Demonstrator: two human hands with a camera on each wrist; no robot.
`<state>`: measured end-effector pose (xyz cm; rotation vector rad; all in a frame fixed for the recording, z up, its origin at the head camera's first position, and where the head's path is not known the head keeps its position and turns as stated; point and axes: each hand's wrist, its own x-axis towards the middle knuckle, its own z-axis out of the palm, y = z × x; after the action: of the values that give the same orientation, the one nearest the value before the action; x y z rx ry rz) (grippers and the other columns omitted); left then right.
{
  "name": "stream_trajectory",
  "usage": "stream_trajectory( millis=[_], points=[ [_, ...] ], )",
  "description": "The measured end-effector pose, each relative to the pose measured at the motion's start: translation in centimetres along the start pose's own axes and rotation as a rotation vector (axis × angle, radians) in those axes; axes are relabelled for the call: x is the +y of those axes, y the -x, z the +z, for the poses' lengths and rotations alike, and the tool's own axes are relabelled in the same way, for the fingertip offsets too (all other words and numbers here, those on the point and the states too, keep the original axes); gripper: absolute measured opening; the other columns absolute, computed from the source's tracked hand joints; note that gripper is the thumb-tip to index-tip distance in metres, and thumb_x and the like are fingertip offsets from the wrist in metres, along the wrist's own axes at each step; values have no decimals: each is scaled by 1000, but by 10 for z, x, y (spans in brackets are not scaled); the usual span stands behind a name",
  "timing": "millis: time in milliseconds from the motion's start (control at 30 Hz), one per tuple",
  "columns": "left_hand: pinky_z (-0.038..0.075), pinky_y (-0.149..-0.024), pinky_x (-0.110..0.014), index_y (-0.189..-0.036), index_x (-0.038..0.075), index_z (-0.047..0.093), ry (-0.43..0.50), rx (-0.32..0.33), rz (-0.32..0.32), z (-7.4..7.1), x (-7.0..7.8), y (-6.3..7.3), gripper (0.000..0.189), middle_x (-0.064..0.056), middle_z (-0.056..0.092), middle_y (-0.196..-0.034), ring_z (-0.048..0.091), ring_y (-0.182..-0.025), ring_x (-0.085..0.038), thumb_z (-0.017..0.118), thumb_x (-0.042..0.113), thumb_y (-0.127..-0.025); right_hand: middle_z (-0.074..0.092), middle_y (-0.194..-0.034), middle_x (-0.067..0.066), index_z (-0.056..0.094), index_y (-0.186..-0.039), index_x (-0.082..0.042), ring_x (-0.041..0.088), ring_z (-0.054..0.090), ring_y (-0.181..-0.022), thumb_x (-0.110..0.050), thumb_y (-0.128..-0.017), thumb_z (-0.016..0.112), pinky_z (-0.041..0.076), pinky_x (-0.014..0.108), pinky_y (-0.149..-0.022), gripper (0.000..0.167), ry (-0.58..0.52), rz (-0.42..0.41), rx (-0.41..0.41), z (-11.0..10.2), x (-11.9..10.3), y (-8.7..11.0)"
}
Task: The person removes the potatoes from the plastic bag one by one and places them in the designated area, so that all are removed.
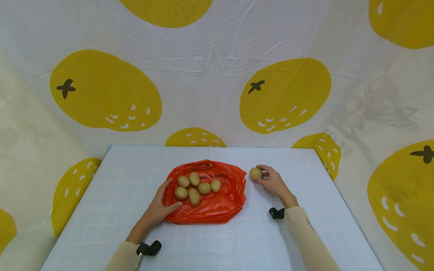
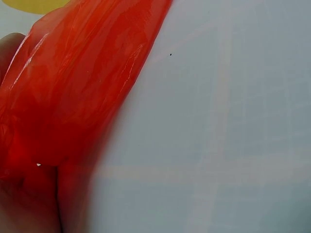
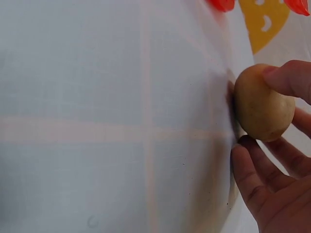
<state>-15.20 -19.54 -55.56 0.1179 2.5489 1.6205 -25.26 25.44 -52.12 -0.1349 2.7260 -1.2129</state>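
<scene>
A red plastic bag (image 1: 217,207) lies flat on the table, dark print near its far side. Several small potatoes (image 1: 194,197) sit grouped on its left half. My left hand (image 1: 157,207) rests against the bag's left end, thumb and fingers spread apart. Glossy red plastic fills much of the left wrist view and hides most of that hand. To the right of the bag, my right hand (image 1: 271,183) pinches a single potato (image 3: 262,104) between thumb and fingers. That potato is close over the table, and some fingertips reach the tabletop beside it.
The table (image 1: 223,248) has a pale checked cover. Behind it and at both sides hangs a white cloth (image 1: 210,94) printed with large yellow fruit. A black wrist camera (image 1: 149,248) is on the left wrist, and another black camera (image 1: 276,213) on the right.
</scene>
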Motion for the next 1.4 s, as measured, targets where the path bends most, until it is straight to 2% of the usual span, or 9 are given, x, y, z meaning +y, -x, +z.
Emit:
stream_trajectory(
  millis=[567, 800, 967, 1233, 1400],
  points=[
    [24, -119, -71, -164, 20, 19, 3, 3, 11, 0, 0, 0, 97, -17, 14, -171, 14, -156, -45, 80, 31, -89, 51, -151, 19, 49, -149, -8, 38, 58, -125, -37, -94, 76, 53, 54, -105, 68, 29, -10, 16, 0, 2, 1],
    [23, -119, -71, -164, 20, 19, -3, 3, 3, 0, -1, 0, 97, -17, 13, -171, 14, -156, -45, 80, 31, -89, 52, -149, 22, 47, -151, -6, 39, 59, -124, -33, -93, 76, 54, 54, -103, 70, 46, -22, 25, -2, 1, 3],
    [23, -119, -71, -164, 21, 18, -4, 2, -4, -1, -1, 0, 98, -17, 13, -171, 13, -156, -45, 80, 33, -89, 51, -149, 23, 45, -152, -8, 41, 57, -127, -33, -94, 76, 56, 54, -100, 71, 57, -19, 31, -4, -1, 5],
    [23, -119, -71, -164, 19, 19, -5, 7, 11, 0, -2, 0, 98, -18, 14, -170, 14, -156, -46, 81, 33, -88, 47, -153, 21, 40, -156, -12, 43, 50, -135, -36, -93, 76, 51, 57, -106, 76, 75, 11, 24, -9, -5, 8],
    [22, -119, -71, -164, 19, 18, -15, 9, 11, -1, -3, 0, 98, -18, 13, -170, 14, -156, -46, 80, 33, -89, 41, -158, 23, 36, -158, -13, 46, 47, -138, -38, -93, 75, 49, 60, -107, 80, 106, 0, 6, -14, -8, 10]
  ],
)
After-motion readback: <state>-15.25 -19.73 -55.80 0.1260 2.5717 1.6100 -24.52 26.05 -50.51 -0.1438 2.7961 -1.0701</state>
